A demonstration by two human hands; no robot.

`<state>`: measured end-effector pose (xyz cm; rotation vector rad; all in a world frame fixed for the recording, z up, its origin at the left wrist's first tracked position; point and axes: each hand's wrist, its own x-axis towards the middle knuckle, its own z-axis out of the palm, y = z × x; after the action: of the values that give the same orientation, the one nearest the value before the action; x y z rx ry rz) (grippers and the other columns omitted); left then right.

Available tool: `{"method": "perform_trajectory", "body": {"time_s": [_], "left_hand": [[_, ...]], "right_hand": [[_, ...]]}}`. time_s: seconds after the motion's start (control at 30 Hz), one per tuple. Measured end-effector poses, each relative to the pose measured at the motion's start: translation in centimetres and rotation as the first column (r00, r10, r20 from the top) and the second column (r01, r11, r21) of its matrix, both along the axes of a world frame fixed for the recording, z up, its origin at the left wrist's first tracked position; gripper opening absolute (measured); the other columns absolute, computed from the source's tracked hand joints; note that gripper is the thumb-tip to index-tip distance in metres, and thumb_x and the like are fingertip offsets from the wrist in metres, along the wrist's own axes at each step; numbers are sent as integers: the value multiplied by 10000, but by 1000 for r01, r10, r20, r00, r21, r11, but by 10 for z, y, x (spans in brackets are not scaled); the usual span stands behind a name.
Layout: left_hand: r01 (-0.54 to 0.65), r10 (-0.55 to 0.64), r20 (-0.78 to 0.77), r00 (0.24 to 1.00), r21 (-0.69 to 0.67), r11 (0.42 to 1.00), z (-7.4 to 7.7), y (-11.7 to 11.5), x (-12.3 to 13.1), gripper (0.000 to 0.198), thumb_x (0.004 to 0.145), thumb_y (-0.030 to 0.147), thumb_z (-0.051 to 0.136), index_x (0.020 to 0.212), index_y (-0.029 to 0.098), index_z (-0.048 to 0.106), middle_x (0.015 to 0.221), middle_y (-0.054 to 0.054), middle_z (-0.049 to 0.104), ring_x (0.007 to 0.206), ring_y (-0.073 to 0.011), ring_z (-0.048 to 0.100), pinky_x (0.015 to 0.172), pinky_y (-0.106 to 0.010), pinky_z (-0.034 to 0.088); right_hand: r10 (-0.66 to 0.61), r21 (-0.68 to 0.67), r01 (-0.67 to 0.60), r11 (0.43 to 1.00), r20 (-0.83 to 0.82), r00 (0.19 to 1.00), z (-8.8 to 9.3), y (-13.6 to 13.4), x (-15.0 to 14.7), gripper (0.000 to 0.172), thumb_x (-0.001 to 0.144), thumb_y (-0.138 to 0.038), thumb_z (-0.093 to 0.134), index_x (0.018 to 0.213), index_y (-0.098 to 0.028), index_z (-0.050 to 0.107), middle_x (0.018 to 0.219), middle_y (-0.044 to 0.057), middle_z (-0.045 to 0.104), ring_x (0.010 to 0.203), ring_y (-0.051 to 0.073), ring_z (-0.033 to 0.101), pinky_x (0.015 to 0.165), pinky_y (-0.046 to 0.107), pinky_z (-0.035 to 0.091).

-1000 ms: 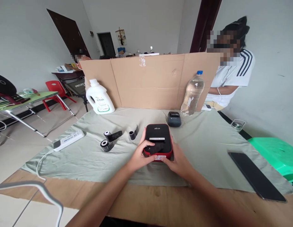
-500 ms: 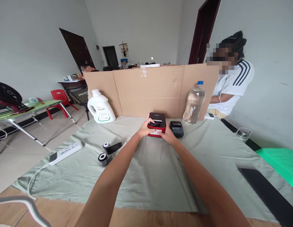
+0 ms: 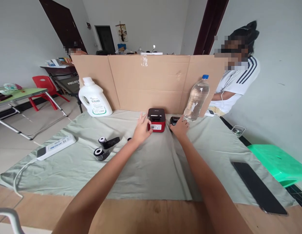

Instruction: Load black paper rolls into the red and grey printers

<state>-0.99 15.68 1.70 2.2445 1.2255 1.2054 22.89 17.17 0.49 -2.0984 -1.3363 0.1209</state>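
Both hands at the far side of the tabletop [image 3: 151, 216]. Two black rolls [image 3: 105, 148] lie well to the left of the left hand [image 3: 141, 131]. That hand is open with spread fingers and touches the left side of the red-and-black printer [image 3: 156, 119] (set down, gripped by nothing). The right hand [image 3: 180, 127], just right of the printer, rests on a small dark printer [image 3: 173, 120], and its grip cannot be told. Judged step: units set down. Lifting either would call for fingers closed round its sides.

Bright, sharp, wide-angle edge distortion.
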Motion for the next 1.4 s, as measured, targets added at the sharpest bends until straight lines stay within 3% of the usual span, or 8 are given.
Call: {"method": "perform_trajectory", "body": {"time_s": [0.1, 0.27, 0.43, 0.67, 0.8, 1.0, 1.17, 1.4], "left_hand": [[25, -16, -114, 993, 80, 997, -25, -58, 3, 205, 880, 168, 595, 1076, 222, 573, 1580, -115, 486, 1618, -309, 210, 1306, -583, 234], [95, -107, -274, 956, -59, 994, -60, -107, 10, 325, 903, 179, 571, 1223, 234, 572, 1431, -98, 630, 1485, -285, 479, 1314, -582, 240], [44, -80, -162, 984, -218, 975, -56, -105, 9, 437, 972, 272, 509, 1406, 225, 526, 1389, -90, 690, 1322, -249, 636, 1342, -536, 145], [45, 14, 105, 994, -535, 844, -46, -116, 15, 517, 1053, 365, 297, 1429, 182, 602, 1547, -86, 558, 1549, -224, 391, 1347, -481, 57], [50, 4, 95, 995, -556, 830, -50, -123, 10, 512, 993, 267, 399, 1468, 212, 581, 1571, -59, 525, 1581, -219, 324, 1334, -510, -57], [90, 0, 145, 989, -608, 789, -53, -114, 0, 451, 932, 249, 514, 1346, 288, 687, 1407, -37, 679, 1588, -268, 307, 1254, -612, -215], [147, 8, 216, 976, -691, 708, -54, -105, -2, 540, 861, 233, 616, 1401, 223, 636, 1380, -91, 687, 1431, -299, 550, 1271, -602, -170], [150, -20, 190, 982, -702, 696, -52, -104, -3, 666, 856, 209, 624, 1513, 200, 513, 1436, -114, 640, 1492, -280, 478, 1242, -601, -231]], "right_hand": [[-38, -208, 40, 977, 13, 999, -6, 1, 7, 1156, 776, -563, 744, 1637, -75, 146, 1468, 327, 497, 1382, 465, 470, 1125, 579, 378], [-62, -183, 70, 981, 52, 997, 3, -28, -4, 1128, 787, -579, 729, 1622, -35, 201, 1422, 310, 529, 1371, 425, 484, 1073, 461, 436], [10, -135, -11, 991, -5, 1000, 16, -109, -26, 1088, 786, -579, 698, 1609, -41, 232, 1390, 279, 557, 1319, 418, 532, 1062, 452, 440], [101, -161, -96, 982, 20, 995, 9, -198, -83, 1076, 770, -537, 721, 1603, -51, 244, 1298, 254, 600, 1258, 405, 564, 1060, 480, 424], [80, -155, -70, 985, 57, 995, -4, -213, -107, 1093, 763, -558, 722, 1605, -49, 246, 1282, 277, 585, 1207, 435, 573, 1024, 538, 418], [94, -114, -83, 990, 93, 991, -17, -216, -109, 1169, 725, -551, 760, 1616, -48, 197, 1243, 266, 588, 1142, 418, 594, 1003, 525, 417], [95, -115, -82, 990, 105, 990, -18, -216, -108, 1198, 727, -547, 766, 1622, -42, 151, 1217, 256, 588, 1142, 412, 581, 1004, 519, 413], [96, -127, -84, 988, 91, 991, -16, -217, -109, 1201, 737, -557, 763, 1631, -50, 141, 1231, 257, 581, 1159, 415, 571, 1001, 523, 421]]}}
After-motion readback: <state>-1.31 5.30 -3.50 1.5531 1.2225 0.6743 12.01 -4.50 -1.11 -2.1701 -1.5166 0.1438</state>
